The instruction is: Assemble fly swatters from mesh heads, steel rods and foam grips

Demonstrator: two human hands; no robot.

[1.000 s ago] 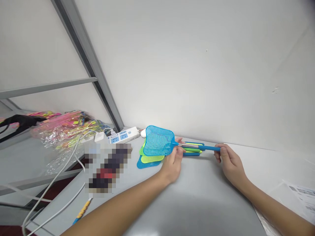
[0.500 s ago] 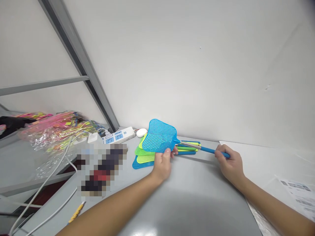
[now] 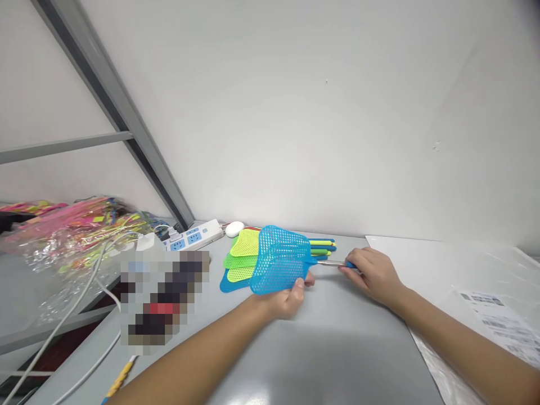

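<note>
1. We see two bare forearms, no sleeves reaching the wrists.
2. Left hand [image 3: 283,301]: no glove, ring or watch visible.
3. Right hand [image 3: 373,275]: likewise bare, nails short and unpainted.

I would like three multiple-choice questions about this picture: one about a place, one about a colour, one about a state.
1. Where does the pile of fly swatters lie?
A. on the table by the wall
B. on the floor
C. inside a box

2. What colour is the fly swatter in the hands?
A. pink
B. blue
C. white

3. How is that fly swatter held?
A. by one hand only
B. by both hands
C. by no hand

Answers:
1 A: the pile rests on the grey table near the wall.
2 B: its mesh head is blue.
3 B: the left hand grips the head, the right hand the handle.
</note>
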